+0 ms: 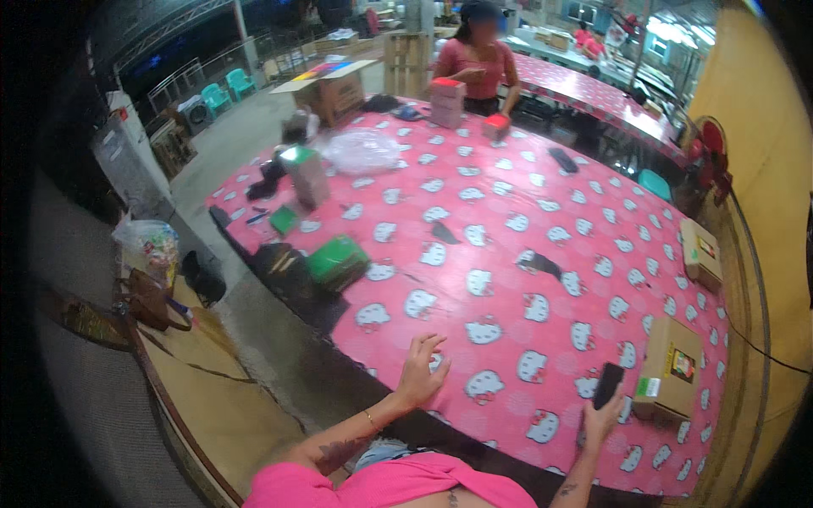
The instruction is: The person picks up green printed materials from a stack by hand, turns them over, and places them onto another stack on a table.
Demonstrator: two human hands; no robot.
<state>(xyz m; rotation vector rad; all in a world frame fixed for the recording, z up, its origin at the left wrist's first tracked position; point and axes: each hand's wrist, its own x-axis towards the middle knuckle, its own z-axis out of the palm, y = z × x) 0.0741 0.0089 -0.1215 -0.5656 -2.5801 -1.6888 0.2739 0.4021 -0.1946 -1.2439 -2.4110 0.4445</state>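
Observation:
My right hand point(603, 413) grips a dark smartphone point(608, 385) over the near right part of the table, just left of a brown cardboard box point(669, 372). Nothing is in my left hand point(420, 371), which hovers at the near table edge with its fingers apart and slightly bent. Beneath both hands spreads a pink table cover point(457, 326) printed with white cat faces. Farther left of my left hand lies a green box point(337, 262), its outline a little blurred.
A second brown box point(701, 256) lies at the right edge. At the far side a person in pink point(483, 68) stands by a tall pink box point(446, 103) and a small red-topped box point(496, 127). Clear plastic wrap point(362, 151) and a large open carton point(334, 95) are at far left.

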